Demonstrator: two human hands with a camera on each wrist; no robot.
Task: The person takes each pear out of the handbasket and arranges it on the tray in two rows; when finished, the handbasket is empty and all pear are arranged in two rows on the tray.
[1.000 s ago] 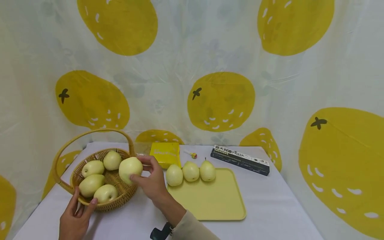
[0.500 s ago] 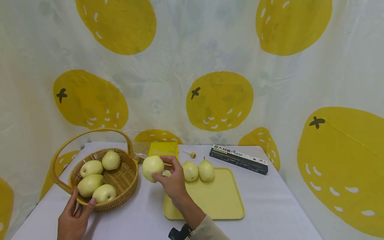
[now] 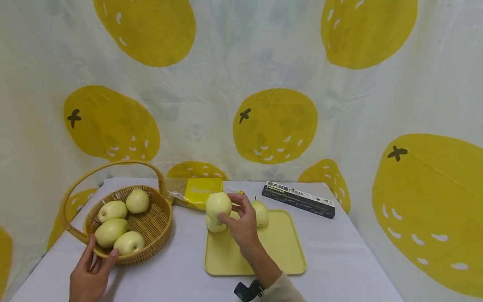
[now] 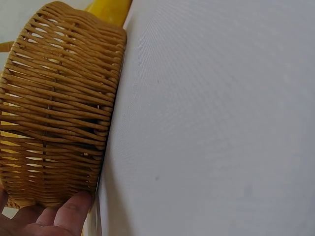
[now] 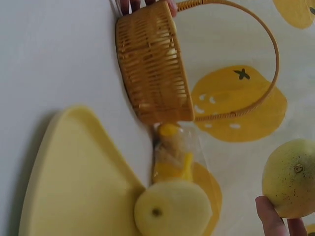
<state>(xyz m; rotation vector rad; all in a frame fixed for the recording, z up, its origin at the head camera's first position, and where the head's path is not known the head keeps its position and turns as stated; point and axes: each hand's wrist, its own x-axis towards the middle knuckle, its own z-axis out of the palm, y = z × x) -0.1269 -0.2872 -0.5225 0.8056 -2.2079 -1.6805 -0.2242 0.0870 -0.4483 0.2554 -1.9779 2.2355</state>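
Observation:
A pale yellow-green pear is pinched between the thumb and fingers of my right hand, raised over the far left part of the yellow tray. Just behind and below it, another pear sits on the tray, partly covered. A third pear, stem up, shows right of my hand. With thumb and fingers, my left hand grips the near left side of the wicker basket. Several pears lie in the basket's left half. In the right wrist view, the held pear is well above the tray.
Behind the tray lies a yellow packet in clear wrapping. A lollipop is mostly hidden by my right hand. At the back right rests a dark pasta box. A fruit-patterned curtain rises behind the white-covered table.
My right hand has carried the pear out from above the basket, rightward to above the tray. My left hand keeps its grip on the basket.

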